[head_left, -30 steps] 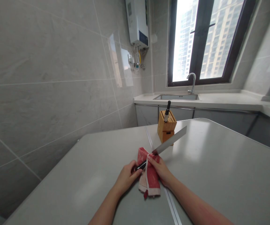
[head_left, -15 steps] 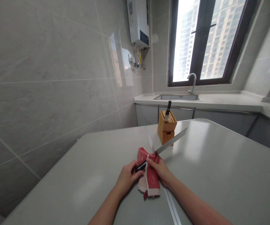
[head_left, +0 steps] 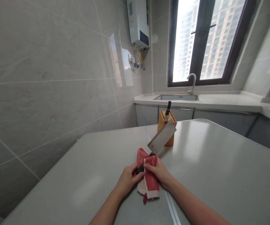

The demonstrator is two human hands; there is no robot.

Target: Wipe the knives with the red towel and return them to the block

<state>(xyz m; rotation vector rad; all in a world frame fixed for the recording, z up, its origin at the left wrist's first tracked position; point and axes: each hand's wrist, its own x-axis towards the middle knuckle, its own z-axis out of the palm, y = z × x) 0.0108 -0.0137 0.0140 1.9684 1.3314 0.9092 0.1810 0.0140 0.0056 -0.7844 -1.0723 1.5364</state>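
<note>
A kitchen cleaver [head_left: 163,137] with a broad steel blade points away and to the right, its flat side facing me. My left hand [head_left: 129,178] is closed on the end of its black handle [head_left: 140,169]. My right hand [head_left: 160,172] grips a red towel [head_left: 152,181] with pale edges, folded over the handle near the blade. The towel's lower end hangs down between my hands. Behind the blade stands a wooden knife block [head_left: 162,120], partly covered by the blade, with one black-handled tool [head_left: 167,112] upright in it.
Both hands are above a grey-white table [head_left: 97,168] with a metal seam [head_left: 170,203] running down it. Beyond is a counter [head_left: 226,99] with a sink [head_left: 177,97] and a faucet [head_left: 192,82]. A tiled wall [head_left: 55,78] borders the left side.
The cleaver has rolled about its handle, so its blade shows broad instead of nearly edge-on. The towel and both hands have stayed almost in place.
</note>
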